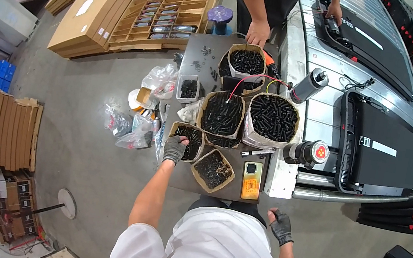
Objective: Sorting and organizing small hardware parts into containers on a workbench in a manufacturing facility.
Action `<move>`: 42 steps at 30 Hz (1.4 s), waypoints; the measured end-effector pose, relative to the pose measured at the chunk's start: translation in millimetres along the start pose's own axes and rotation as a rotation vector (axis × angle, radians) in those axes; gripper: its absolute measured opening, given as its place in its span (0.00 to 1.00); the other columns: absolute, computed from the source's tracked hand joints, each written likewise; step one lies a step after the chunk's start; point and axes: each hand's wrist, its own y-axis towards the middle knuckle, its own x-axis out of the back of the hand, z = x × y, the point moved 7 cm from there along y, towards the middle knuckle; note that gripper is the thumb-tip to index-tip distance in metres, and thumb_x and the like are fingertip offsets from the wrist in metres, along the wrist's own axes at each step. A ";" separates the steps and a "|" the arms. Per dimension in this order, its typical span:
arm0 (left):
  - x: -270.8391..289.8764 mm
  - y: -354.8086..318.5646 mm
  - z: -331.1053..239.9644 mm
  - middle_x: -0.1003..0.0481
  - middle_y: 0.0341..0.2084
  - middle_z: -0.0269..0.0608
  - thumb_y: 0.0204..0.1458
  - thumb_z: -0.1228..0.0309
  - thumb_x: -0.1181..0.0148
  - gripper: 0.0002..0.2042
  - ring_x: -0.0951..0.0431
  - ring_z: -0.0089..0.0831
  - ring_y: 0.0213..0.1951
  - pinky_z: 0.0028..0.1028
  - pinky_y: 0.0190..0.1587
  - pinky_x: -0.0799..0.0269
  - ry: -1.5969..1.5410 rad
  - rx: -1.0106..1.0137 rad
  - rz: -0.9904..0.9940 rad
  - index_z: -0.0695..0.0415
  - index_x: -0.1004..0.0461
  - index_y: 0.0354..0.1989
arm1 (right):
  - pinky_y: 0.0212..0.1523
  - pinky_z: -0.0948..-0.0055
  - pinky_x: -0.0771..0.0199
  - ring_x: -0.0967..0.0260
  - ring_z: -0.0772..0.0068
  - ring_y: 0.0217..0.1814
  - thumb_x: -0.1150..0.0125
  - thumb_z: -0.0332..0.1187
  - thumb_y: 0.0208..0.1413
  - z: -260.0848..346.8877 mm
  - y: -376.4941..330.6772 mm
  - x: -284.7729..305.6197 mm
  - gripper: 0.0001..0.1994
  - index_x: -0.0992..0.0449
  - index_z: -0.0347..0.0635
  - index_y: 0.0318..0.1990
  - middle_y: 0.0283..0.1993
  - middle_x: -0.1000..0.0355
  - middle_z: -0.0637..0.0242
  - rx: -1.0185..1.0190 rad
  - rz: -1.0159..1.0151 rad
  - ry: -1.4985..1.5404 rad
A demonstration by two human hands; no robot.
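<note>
My left hand, in a grey fingerless glove, is at the left rim of an open carton of black screw-like parts. Its fingers are bent together over those parts; whatever is in them is too small to make out. Beside it stands a tilted carton of smaller dark pieces. My right hand, gloved alike, hangs off the table's near right corner with its fingers curled in; what they hold, if anything, is hidden. Nearest to it on the table lies a phone in a yellowish case.
Further cartons of black cylindrical parts crowd the table. A roller conveyor on the right carries black panels and two cylindrical tools. Across the table, a co-worker's hand rests near a carton. Plastic bags hang at the left.
</note>
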 end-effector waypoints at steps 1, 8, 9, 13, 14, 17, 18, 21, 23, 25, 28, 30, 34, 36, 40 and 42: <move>4.3 -9.5 13.4 0.22 0.23 0.39 0.47 0.63 0.36 0.13 0.23 0.27 0.27 0.26 0.31 0.29 -0.291 0.157 0.014 0.59 0.21 0.36 | 0.38 0.71 0.29 0.26 0.63 0.35 0.45 0.37 0.56 10.3 11.2 1.0 0.12 0.25 0.36 0.38 0.32 0.24 0.57 0.039 0.020 0.003; 12.0 -120.9 -83.6 0.24 0.25 0.30 0.50 0.62 0.37 0.13 0.28 0.18 0.26 0.21 0.29 0.32 -0.459 0.190 0.327 0.57 0.21 0.39 | 0.45 0.72 0.29 0.27 0.66 0.44 0.44 0.39 0.57 112.0 63.5 -45.5 0.14 0.26 0.39 0.44 0.40 0.26 0.58 0.272 0.333 0.212; 8.4 -133.5 -92.1 0.24 0.25 0.30 0.50 0.62 0.37 0.13 0.28 0.18 0.26 0.21 0.29 0.32 -0.458 0.190 0.327 0.57 0.21 0.39 | 0.46 0.72 0.30 0.28 0.65 0.45 0.45 0.39 0.57 133.7 64.9 -56.5 0.15 0.27 0.39 0.47 0.41 0.26 0.58 0.263 0.390 0.258; -26.8 -175.1 -107.6 0.24 0.25 0.32 0.51 0.65 0.37 0.12 0.28 0.19 0.27 0.21 0.31 0.31 -0.704 0.325 0.559 0.60 0.22 0.39 | 0.47 0.71 0.30 0.29 0.70 0.47 0.46 0.38 0.57 155.4 61.2 -113.4 0.21 0.36 0.40 0.56 0.45 0.28 0.59 0.244 0.520 0.258; -32.8 -177.5 -105.5 0.23 0.27 0.34 0.51 0.67 0.38 0.12 0.27 0.20 0.30 0.22 0.34 0.30 -0.737 0.262 0.614 0.62 0.22 0.40 | 0.49 0.73 0.32 0.31 0.71 0.46 0.48 0.40 0.59 161.7 58.9 -121.0 0.21 0.33 0.35 0.54 0.43 0.28 0.61 0.267 0.513 0.264; -25.9 -176.9 -83.1 0.23 0.28 0.35 0.51 0.69 0.39 0.13 0.26 0.21 0.33 0.22 0.38 0.30 -0.687 0.204 0.582 0.64 0.23 0.41 | 0.46 0.73 0.31 0.31 0.73 0.44 0.47 0.40 0.59 161.6 48.0 -141.6 0.19 0.31 0.33 0.51 0.40 0.27 0.63 0.053 0.571 0.344; -19.3 -177.1 -81.7 0.22 0.30 0.37 0.53 0.69 0.41 0.13 0.25 0.22 0.34 0.22 0.41 0.30 -0.652 0.208 0.594 0.65 0.24 0.42 | 0.44 0.74 0.31 0.31 0.75 0.40 0.45 0.38 0.58 157.4 44.2 -147.8 0.16 0.28 0.33 0.46 0.36 0.27 0.65 -0.020 0.531 0.383; -11.0 -175.8 -67.7 0.22 0.32 0.38 0.55 0.69 0.43 0.13 0.25 0.22 0.35 0.24 0.41 0.29 -0.562 0.050 0.589 0.66 0.24 0.42 | 0.41 0.75 0.30 0.31 0.76 0.37 0.41 0.35 0.56 158.8 32.3 -165.6 0.13 0.28 0.34 0.42 0.34 0.27 0.66 -0.092 0.463 0.462; -5.7 -172.7 -55.3 0.22 0.32 0.39 0.55 0.70 0.44 0.12 0.25 0.24 0.35 0.24 0.41 0.29 -0.596 0.027 0.637 0.66 0.24 0.42 | 0.41 0.73 0.28 0.28 0.75 0.38 0.38 0.33 0.52 150.4 28.3 -180.8 0.13 0.29 0.34 0.41 0.35 0.26 0.64 -0.117 0.397 0.528; 5.1 -172.8 -51.6 0.22 0.31 0.40 0.56 0.70 0.45 0.12 0.24 0.23 0.34 0.24 0.40 0.28 -0.543 -0.007 0.702 0.65 0.25 0.43 | 0.42 0.73 0.29 0.28 0.74 0.39 0.37 0.32 0.51 159.3 26.1 -178.6 0.12 0.28 0.36 0.40 0.35 0.25 0.65 0.021 0.233 0.334; 22.9 -171.5 -49.3 0.22 0.29 0.39 0.55 0.70 0.44 0.11 0.24 0.21 0.32 0.23 0.38 0.28 -0.457 -0.111 0.675 0.63 0.24 0.43 | 0.44 0.73 0.29 0.28 0.73 0.41 0.36 0.33 0.51 164.5 16.5 -186.2 0.12 0.27 0.37 0.41 0.36 0.25 0.65 -0.001 0.203 0.382; 27.5 -169.1 -44.1 0.22 0.29 0.39 0.55 0.70 0.44 0.11 0.25 0.21 0.32 0.24 0.37 0.28 -0.466 -0.095 0.681 0.63 0.24 0.42 | 0.45 0.73 0.30 0.28 0.74 0.41 0.37 0.34 0.51 169.0 16.8 -189.3 0.13 0.26 0.37 0.42 0.38 0.25 0.64 -0.020 0.173 0.472; 37.8 -160.4 -48.9 0.22 0.32 0.39 0.55 0.70 0.42 0.12 0.24 0.22 0.34 0.23 0.37 0.28 -0.578 -0.142 0.602 0.63 0.26 0.44 | 0.44 0.73 0.30 0.29 0.74 0.40 0.38 0.34 0.52 190.3 19.0 -181.3 0.13 0.26 0.36 0.42 0.37 0.25 0.65 -0.032 0.119 0.359; 39.6 -153.0 -49.2 0.22 0.32 0.38 0.55 0.70 0.43 0.12 0.24 0.23 0.35 0.23 0.39 0.28 -0.737 -0.055 0.583 0.63 0.26 0.45 | 0.44 0.73 0.30 0.29 0.74 0.40 0.38 0.34 0.52 186.2 22.1 -181.6 0.13 0.27 0.36 0.43 0.37 0.25 0.65 -0.100 0.153 0.475; 39.8 -141.6 -54.8 0.22 0.34 0.37 0.54 0.71 0.42 0.12 0.24 0.24 0.38 0.23 0.44 0.29 -0.935 0.077 0.606 0.62 0.26 0.46 | 0.45 0.72 0.30 0.29 0.71 0.42 0.39 0.33 0.52 203.8 33.3 -189.3 0.13 0.28 0.36 0.43 0.38 0.26 0.63 0.024 0.155 0.463; 44.9 -131.1 -64.4 0.22 0.34 0.38 0.53 0.71 0.41 0.11 0.24 0.25 0.38 0.25 0.44 0.29 -0.847 -0.031 0.527 0.62 0.24 0.43 | 0.46 0.73 0.31 0.31 0.74 0.42 0.41 0.33 0.54 236.2 39.5 -182.9 0.12 0.29 0.34 0.42 0.40 0.28 0.62 0.177 0.125 0.306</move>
